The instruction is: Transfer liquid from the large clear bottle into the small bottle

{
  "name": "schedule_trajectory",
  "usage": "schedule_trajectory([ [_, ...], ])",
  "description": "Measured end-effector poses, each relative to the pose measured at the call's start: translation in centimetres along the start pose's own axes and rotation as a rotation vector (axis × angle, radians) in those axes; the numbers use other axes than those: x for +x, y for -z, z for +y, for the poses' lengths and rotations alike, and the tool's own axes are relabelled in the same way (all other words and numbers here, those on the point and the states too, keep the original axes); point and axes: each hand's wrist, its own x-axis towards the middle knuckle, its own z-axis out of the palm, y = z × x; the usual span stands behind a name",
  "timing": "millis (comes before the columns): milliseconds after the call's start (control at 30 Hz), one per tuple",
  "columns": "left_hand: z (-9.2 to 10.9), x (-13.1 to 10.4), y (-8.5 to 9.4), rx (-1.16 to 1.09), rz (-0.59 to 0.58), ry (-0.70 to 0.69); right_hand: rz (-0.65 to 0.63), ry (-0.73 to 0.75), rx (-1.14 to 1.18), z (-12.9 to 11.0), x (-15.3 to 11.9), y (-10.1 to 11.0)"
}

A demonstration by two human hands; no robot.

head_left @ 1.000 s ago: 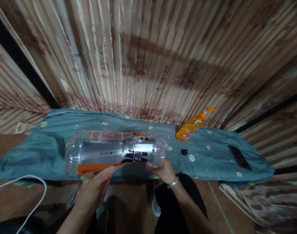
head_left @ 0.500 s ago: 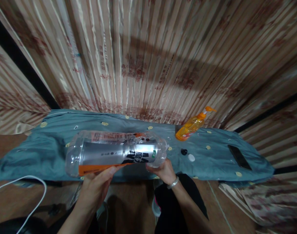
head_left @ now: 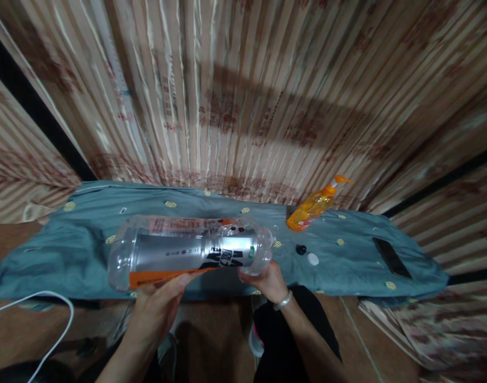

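A large clear plastic bottle (head_left: 187,250) with a silver and orange label lies sideways in the air above the cloth-covered table, its neck toward the right. My left hand (head_left: 159,303) grips its underside near the base, thumb along the orange strip. Below the bottle's shoulder, my right hand (head_left: 265,281) is closed on it, a bracelet on the wrist. No liquid shows inside the bottle. Right of its neck lie a black cap (head_left: 301,249) and a white round cap (head_left: 313,259) on the cloth.
An orange pump bottle (head_left: 310,209) stands toward the table's back. A dark phone (head_left: 391,257) lies at the right on the blue-green cloth (head_left: 351,274). Pleated curtains (head_left: 243,106) hang behind. A white cable (head_left: 69,319) loops at the lower left.
The view has shifted very slightly. Both hands keep the same hold, and the bottle stays nearly still.
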Motion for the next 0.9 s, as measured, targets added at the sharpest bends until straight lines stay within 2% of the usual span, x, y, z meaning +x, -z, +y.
schedule_trajectory([
  [267, -0.19, 0.06, 0.24, -0.022, -0.018, -0.014, -0.007, -0.01, 0.031, 0.03, 0.02, -0.12],
  [400, -0.24, -0.09, 0.53, 0.006, -0.055, 0.056, -0.001, 0.003, 0.047, 0.15, -0.03, -0.2],
  [567, -0.56, -0.08, 0.84, 0.005, 0.001, 0.05, 0.011, 0.007, 0.029, 0.27, 0.0, -0.26],
  [767, -0.4, -0.1, 0.6, 0.001, -0.053, 0.069, 0.005, 0.003, 0.012, 0.35, 0.03, -0.26],
  [900, -0.47, -0.15, 0.58, -0.012, 0.017, 0.057, -0.011, -0.002, 0.028, 0.31, 0.04, -0.28],
])
